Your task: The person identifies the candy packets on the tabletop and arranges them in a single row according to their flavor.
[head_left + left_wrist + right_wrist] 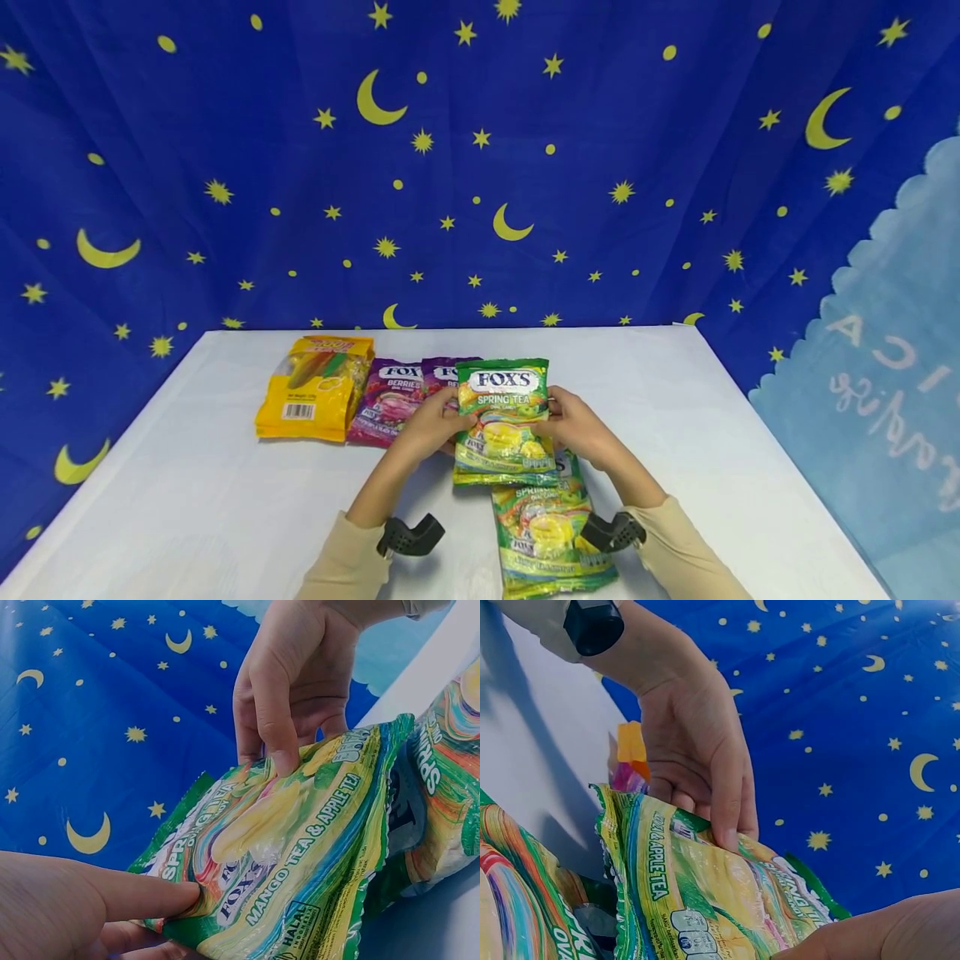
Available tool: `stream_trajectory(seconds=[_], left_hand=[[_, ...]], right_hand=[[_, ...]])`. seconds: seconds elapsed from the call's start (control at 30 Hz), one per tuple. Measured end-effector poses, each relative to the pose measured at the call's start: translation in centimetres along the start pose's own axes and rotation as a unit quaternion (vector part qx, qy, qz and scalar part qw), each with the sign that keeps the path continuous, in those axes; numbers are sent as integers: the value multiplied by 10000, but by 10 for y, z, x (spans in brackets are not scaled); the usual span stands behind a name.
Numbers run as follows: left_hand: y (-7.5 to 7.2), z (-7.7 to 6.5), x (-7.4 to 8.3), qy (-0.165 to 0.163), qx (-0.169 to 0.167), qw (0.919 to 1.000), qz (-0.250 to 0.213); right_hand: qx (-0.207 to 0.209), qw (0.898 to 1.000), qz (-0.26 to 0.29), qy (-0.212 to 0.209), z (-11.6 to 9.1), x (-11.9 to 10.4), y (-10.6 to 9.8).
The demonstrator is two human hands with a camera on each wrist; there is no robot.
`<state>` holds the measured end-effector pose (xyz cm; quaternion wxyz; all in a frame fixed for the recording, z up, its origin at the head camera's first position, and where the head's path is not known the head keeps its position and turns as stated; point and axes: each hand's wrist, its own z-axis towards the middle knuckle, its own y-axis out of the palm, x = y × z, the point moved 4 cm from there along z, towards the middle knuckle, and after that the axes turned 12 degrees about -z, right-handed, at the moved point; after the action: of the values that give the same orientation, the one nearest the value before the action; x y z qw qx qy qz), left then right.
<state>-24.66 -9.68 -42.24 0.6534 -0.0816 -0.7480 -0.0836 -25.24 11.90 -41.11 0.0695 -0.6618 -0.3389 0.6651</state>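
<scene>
Both hands hold one green candy bag (502, 425) labelled Fox's Spring Tea, upright above the table. My left hand (433, 425) grips its left edge, thumb on the printed front; my right hand (577, 425) pinches the right edge likewise. In the left wrist view the bag (285, 855) spans the space between the two hands. A second green Spring Tea bag (551, 533) lies on the table just below, its top overlapped by the held one. Two purple Fox's Berries bags (386, 404) lie to the left, partly covered by the left hand and the held bag.
A yellow candy bag (307, 408) with a clear window lies at the far left, beside the purple bags. The white table (187, 500) ends at a blue curtain (450, 167) with moons and stars. A light blue scalloped panel (900, 333) hangs along the right side.
</scene>
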Motion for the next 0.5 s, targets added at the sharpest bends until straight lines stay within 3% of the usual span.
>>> stream_trajectory(seconds=[0.5], left_hand=[[3, 2, -4, -17, 61, 10000, -46]], right_hand=[[29, 10000, -59, -32, 0, 2, 1]])
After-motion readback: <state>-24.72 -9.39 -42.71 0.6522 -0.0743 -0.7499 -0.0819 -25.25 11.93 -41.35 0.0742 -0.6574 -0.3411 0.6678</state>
